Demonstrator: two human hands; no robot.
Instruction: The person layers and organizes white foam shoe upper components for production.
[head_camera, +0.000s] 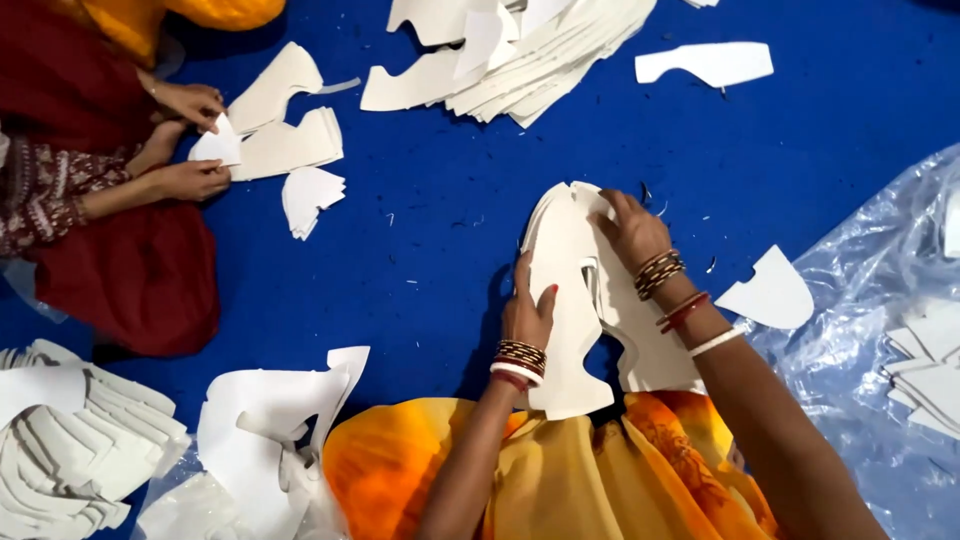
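A stack of stiff, matte white cut-out sheets with curved, notched edges (570, 300) lies on the blue cloth floor (440, 250), its long axis running from lap outward. The left hand (527, 312) grips its left edge; the right hand (632, 232) presses flat, fingers spread, near the far end.

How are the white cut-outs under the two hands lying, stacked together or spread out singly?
Stacked. The white cut-outs lie in an overlapping pile on the blue sheet, edges stepped; left hand and right hand press on it.
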